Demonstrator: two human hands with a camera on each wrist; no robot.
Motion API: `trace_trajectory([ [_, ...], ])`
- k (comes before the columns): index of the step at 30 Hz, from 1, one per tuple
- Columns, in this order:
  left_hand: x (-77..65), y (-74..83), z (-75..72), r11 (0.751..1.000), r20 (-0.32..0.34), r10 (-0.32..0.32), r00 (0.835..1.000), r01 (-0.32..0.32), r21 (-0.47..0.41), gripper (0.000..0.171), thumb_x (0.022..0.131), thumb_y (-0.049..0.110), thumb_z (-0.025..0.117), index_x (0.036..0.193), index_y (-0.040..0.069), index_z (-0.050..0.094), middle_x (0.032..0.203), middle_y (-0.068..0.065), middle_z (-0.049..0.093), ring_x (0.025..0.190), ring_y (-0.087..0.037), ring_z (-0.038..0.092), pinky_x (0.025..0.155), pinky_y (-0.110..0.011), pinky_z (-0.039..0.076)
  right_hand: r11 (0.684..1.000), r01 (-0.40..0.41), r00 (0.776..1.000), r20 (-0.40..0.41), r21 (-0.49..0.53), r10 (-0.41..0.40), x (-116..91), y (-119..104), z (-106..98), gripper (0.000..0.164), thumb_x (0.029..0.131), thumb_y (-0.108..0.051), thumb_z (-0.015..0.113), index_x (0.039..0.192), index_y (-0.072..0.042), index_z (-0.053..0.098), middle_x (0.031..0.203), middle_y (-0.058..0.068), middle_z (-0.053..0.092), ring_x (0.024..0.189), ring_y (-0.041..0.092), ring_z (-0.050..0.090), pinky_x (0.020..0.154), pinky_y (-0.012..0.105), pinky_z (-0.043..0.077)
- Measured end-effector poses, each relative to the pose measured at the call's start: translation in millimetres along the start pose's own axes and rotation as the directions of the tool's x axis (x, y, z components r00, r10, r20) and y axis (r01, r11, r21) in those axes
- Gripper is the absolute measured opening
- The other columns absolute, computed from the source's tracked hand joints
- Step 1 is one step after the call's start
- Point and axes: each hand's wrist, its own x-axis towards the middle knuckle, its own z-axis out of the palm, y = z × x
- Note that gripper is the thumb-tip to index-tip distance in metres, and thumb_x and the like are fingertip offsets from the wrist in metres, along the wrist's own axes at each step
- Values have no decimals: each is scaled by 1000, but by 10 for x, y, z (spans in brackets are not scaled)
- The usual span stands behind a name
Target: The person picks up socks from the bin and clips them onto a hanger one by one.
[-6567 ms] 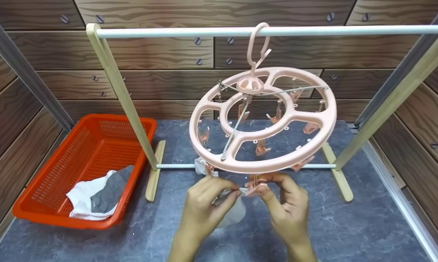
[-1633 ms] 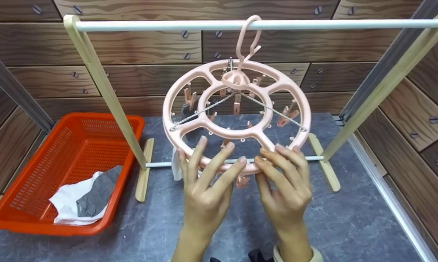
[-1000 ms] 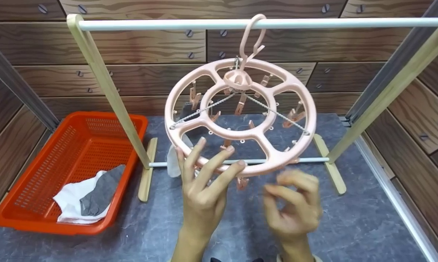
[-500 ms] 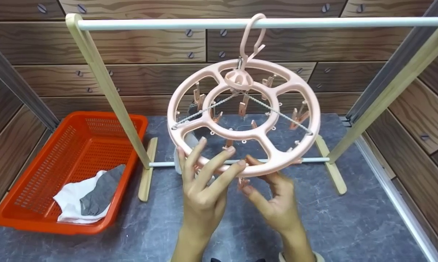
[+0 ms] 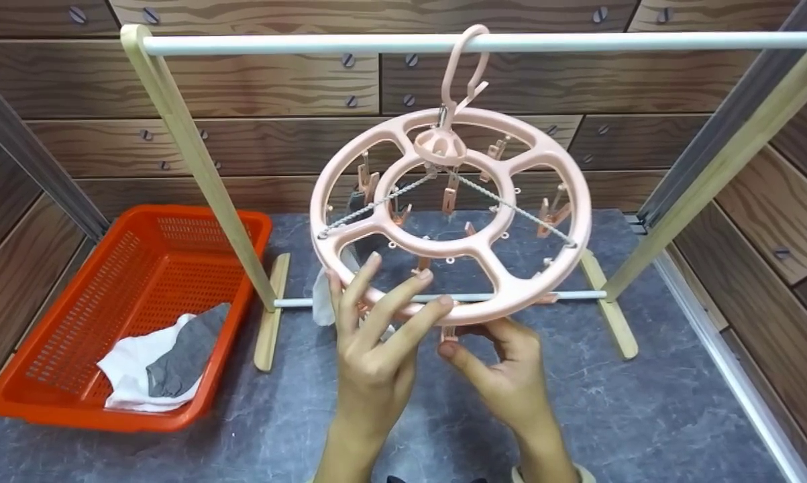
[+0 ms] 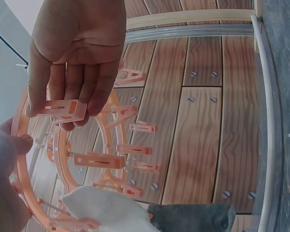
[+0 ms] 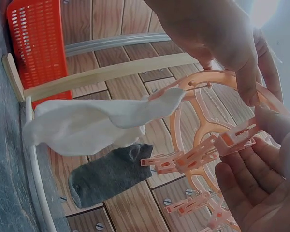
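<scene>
A pink round clip hanger [image 5: 510, 295] hangs by its hook from a white rail. My left hand [image 5: 376, 342] grips the front of its rim, fingers over the top; the left thumb [image 7: 246, 82] shows beneath in the right wrist view. My right hand [image 5: 504, 362] pinches a pink clothespin [image 7: 239, 135] below the front rim between thumb and fingers. That clothespin [image 6: 65, 110] has no cloth in it in the left wrist view. A white sock [image 7: 101, 123] and a dark grey sock [image 7: 113, 174] hang from clips on the hanger's left side.
An orange basket [image 5: 14, 392] at the left holds a white cloth [image 5: 128, 369] and a grey cloth [image 5: 192, 355]. The rack's white rail [image 5: 276, 45] crosses above, with wooden legs [image 5: 202, 168] at the sides and a low crossbar [image 5: 577, 294]. Several other clothespins dangle round the hanger.
Earlier my hands worked a clothespin and white cloth. Later both held the rim, the hanger turned. My right hand then left the rim and took the front clothespin; the left stayed.
</scene>
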Motion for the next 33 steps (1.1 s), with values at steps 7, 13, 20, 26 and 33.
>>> trace_trajectory([
  [7, -29, -14, -6, 1000, 22, -20, 1000, 20, 10, 27, 90, 11, 65, 111, 25, 76, 122, 0, 70, 133, -40, 48, 116, -69, 13, 1000, 19, 1000, 21, 14, -20, 1, -5, -2, 42, 70, 10, 82, 110, 3, 70, 92, 16, 72, 84, 19, 70, 80, 28, 58],
  [13, -70, -32, -24, 999, 58, -40, 998, 40, 9, 30, 90, 10, 67, 116, 23, 75, 126, -1, 69, 135, -39, 45, 116, -68, 15, 999, 35, 999, 32, 11, -35, 13, 3, -8, 43, 70, 11, 81, 111, 3, 70, 93, 18, 72, 84, 20, 71, 79, 28, 59],
  [20, -132, -72, -91, 999, 68, -49, 996, 50, -2, 29, 93, 13, 68, 120, 20, 72, 129, -4, 67, 134, -41, 46, 116, -66, 19, 999, 39, 999, 12, 1, -39, 24, 5, -17, 46, 69, 13, 81, 112, 5, 70, 93, 19, 72, 85, 18, 71, 78, 27, 58],
  [26, -184, -221, -297, 999, 47, -41, 998, 40, 33, 32, 87, 12, 71, 119, 17, 72, 130, -11, 66, 131, -45, 47, 115, -67, 22, 1000, 25, 1000, -17, 14, -25, 35, -12, -29, 44, 68, 18, 79, 110, 7, 69, 91, 20, 71, 85, 17, 70, 79, 26, 58],
  [33, -267, -633, -749, 984, 87, -114, 990, 101, 149, 30, 88, 20, 69, 117, 17, 73, 130, -10, 66, 133, -42, 46, 114, -64, 28, 1000, 19, 999, -28, -4, -19, 28, -17, -31, 43, 68, 20, 78, 108, 6, 70, 91, 19, 71, 85, 16, 70, 80, 25, 58],
])
